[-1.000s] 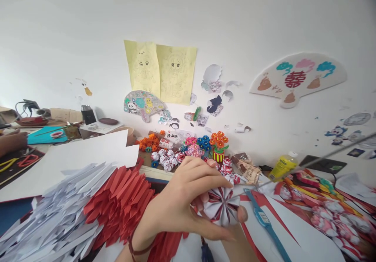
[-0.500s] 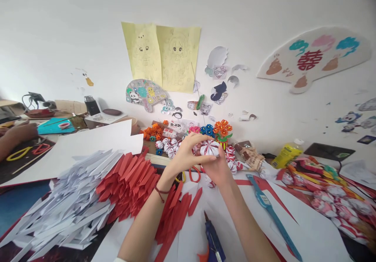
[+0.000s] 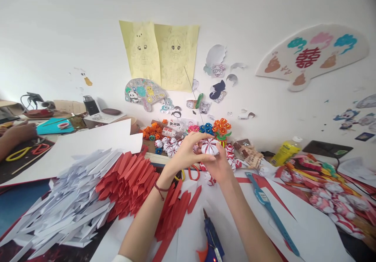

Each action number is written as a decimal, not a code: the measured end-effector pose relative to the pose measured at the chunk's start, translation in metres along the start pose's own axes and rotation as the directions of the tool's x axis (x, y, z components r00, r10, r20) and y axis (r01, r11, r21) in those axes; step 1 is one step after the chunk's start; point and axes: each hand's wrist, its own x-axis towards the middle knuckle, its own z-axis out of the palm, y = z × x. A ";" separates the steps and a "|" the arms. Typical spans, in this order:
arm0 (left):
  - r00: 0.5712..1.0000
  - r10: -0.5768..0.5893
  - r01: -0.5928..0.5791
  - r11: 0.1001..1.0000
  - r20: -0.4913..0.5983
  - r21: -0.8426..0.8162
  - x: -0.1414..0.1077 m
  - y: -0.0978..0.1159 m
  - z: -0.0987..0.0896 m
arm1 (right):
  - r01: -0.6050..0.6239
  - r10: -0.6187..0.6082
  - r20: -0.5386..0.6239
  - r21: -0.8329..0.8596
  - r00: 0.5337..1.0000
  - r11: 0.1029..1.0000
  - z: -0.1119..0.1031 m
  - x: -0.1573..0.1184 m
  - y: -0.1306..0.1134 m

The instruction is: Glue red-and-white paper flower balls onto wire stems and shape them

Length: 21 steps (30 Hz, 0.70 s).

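Note:
Between my two hands, raised over the middle of the table, is a round red-and-white paper ball [image 3: 210, 147] with folded petals meeting at its centre. My left hand [image 3: 189, 149] curves around it from the left, thumb below and fingers above. From the right and beneath, my right hand [image 3: 219, 167] grips the same ball; some of its fingertips are hidden. A blue glue gun [image 3: 212, 236] with an orange trigger lies below the hands. Folded red paper strips [image 3: 129, 183] and a heap of white paper strips [image 3: 70, 199] are left of my forearms.
A teal watch [image 3: 266, 203] lies on white paper at right. Finished red-and-white balls [image 3: 170, 146] and orange paper flowers [image 3: 154, 131] stand along the wall. A yellow bottle [image 3: 286, 151] is back right. Orange-handled scissors [image 3: 194, 172] lie behind my wrists. Another person's hand [image 3: 22, 131] is far left.
Both hands still hold the paper ball in nearly the same pose. The view has shifted slightly, and a thin stick or wire near the wall now leans further left.

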 end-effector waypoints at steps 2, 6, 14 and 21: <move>1.000 0.001 -0.001 1.000 0.017 -0.021 0.000 -0.002 -0.001 | 0.017 -0.017 -0.017 -0.014 1.000 1.000 -0.001 0.000 0.000; 0.999 0.018 -0.016 0.999 0.044 -0.048 -0.001 -0.002 -0.003 | 0.050 -0.051 -0.042 -0.009 0.998 0.999 -0.004 0.000 0.000; 0.910 0.068 -0.009 0.990 -0.410 0.144 -0.002 0.039 -0.015 | 0.068 -0.069 -0.038 -0.023 0.997 0.997 -0.001 -0.003 0.003; 0.823 0.071 0.033 0.985 -0.563 0.172 -0.005 0.058 -0.012 | 0.067 -0.066 0.040 -0.039 0.997 0.997 0.004 -0.004 0.006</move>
